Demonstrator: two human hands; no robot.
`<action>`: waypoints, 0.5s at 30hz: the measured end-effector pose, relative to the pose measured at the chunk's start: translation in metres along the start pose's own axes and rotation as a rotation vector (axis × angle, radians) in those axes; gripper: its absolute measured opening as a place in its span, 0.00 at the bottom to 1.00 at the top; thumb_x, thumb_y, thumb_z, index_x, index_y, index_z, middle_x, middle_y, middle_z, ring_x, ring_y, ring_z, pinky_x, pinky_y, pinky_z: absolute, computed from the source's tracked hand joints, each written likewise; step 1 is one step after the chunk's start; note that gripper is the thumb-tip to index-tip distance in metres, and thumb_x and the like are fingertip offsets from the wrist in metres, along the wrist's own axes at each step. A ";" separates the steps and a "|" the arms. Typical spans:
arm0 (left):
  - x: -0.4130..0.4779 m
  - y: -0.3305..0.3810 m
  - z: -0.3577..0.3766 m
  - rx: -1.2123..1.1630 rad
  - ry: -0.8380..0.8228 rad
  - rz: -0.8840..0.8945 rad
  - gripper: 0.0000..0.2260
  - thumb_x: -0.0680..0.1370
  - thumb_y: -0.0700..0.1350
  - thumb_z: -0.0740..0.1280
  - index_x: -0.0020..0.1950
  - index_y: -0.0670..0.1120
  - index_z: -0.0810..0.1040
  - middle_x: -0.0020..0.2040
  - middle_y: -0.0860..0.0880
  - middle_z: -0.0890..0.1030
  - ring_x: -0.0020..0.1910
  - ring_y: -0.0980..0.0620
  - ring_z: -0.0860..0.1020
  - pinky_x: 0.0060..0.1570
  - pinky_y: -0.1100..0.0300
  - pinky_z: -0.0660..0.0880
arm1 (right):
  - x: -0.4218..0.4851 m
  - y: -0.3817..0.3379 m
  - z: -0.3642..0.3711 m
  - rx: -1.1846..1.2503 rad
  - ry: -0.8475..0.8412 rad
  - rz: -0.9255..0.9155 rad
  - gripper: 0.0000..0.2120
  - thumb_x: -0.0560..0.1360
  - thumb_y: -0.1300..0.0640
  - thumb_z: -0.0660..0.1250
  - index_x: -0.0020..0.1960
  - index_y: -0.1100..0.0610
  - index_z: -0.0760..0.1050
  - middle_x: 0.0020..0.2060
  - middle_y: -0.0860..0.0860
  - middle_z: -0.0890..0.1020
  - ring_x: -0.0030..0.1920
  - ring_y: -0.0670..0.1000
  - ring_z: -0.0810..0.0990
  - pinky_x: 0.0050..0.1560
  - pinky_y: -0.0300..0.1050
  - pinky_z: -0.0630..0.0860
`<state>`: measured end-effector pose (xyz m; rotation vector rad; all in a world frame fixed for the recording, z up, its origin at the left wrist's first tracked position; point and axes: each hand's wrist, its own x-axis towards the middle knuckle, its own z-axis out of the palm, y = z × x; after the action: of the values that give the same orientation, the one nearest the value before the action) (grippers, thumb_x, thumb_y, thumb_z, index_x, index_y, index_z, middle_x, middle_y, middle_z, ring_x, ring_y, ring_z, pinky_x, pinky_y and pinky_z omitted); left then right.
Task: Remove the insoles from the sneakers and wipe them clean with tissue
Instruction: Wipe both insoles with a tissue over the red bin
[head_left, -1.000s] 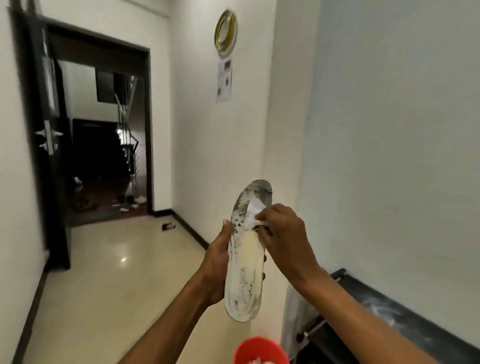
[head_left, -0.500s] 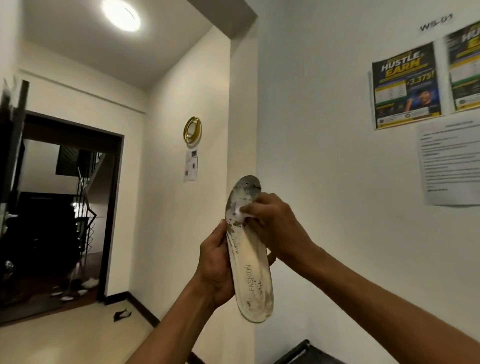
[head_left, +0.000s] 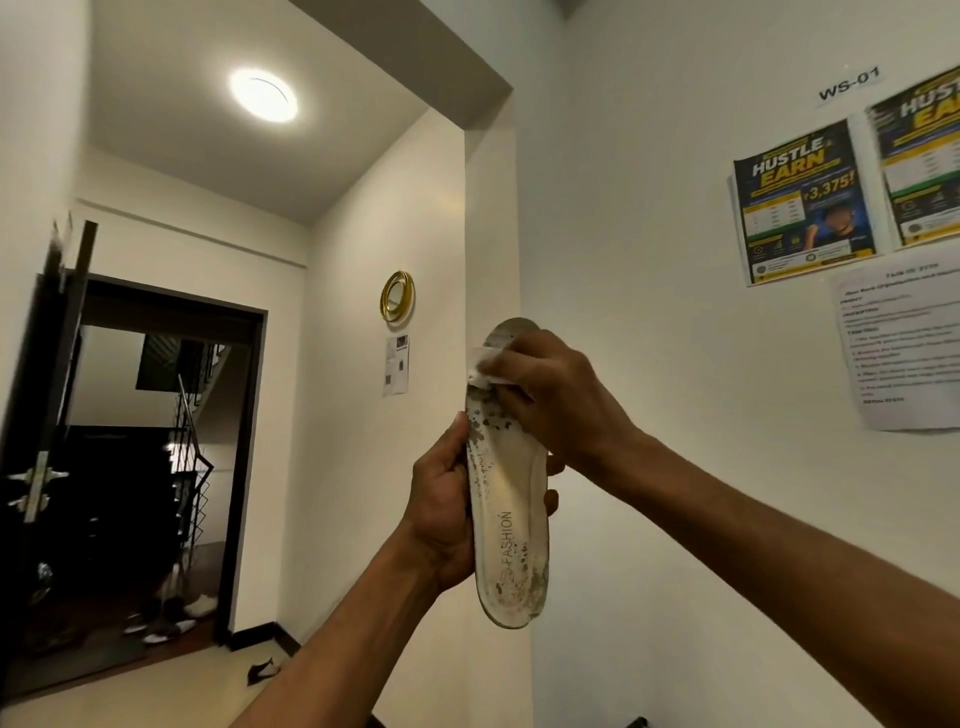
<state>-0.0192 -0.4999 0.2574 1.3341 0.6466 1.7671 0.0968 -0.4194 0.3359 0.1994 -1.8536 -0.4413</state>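
- The insole stands upright in mid-air before a white wall, toe end up and heel end down, out of any sneaker. Dark specks mark its middle and heel.
- A tissue is pressed against the insole near the toe end, with a white corner showing left of the fingers.
- We judge the wiping step to be in hand: one insole is out and under the tissue, with grime left lower down.
- The next move, as we read it, calls for dragging the tissue down over the specked middle toward the heel. It needs firm pressure, with the other hand bracing the insole against bending.
- The right hand curls its fingers on the tissue and pushes it onto the insole.
- The left hand wraps the insole's middle, thumb on the left edge, fingertips showing past the right edge.
- The two hands sit close together on the one insole; we cannot tell whether they touch.
- Posters hang on the wall at right, and a doorway opens at left.
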 end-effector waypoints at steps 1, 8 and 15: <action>0.001 0.002 0.001 0.007 0.005 0.007 0.32 0.82 0.66 0.53 0.71 0.44 0.77 0.58 0.36 0.81 0.52 0.38 0.82 0.52 0.44 0.78 | 0.003 -0.001 -0.002 -0.010 -0.012 -0.029 0.09 0.76 0.59 0.70 0.55 0.60 0.82 0.53 0.56 0.80 0.51 0.53 0.79 0.48 0.42 0.80; -0.001 0.012 0.010 0.047 0.019 0.041 0.30 0.82 0.65 0.52 0.66 0.46 0.81 0.58 0.37 0.83 0.55 0.37 0.82 0.57 0.41 0.75 | 0.020 -0.002 -0.008 -0.076 0.005 -0.056 0.09 0.75 0.62 0.72 0.55 0.61 0.82 0.51 0.58 0.79 0.49 0.57 0.80 0.45 0.48 0.82; -0.003 0.021 0.008 0.031 0.031 0.079 0.29 0.83 0.64 0.52 0.68 0.45 0.80 0.58 0.38 0.83 0.52 0.38 0.83 0.54 0.42 0.78 | 0.027 -0.005 -0.006 -0.009 0.063 0.002 0.09 0.76 0.63 0.72 0.56 0.61 0.82 0.51 0.57 0.81 0.49 0.55 0.81 0.48 0.46 0.82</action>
<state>-0.0179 -0.5141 0.2754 1.3721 0.6493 1.8510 0.0938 -0.4347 0.3591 0.2034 -1.7894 -0.4367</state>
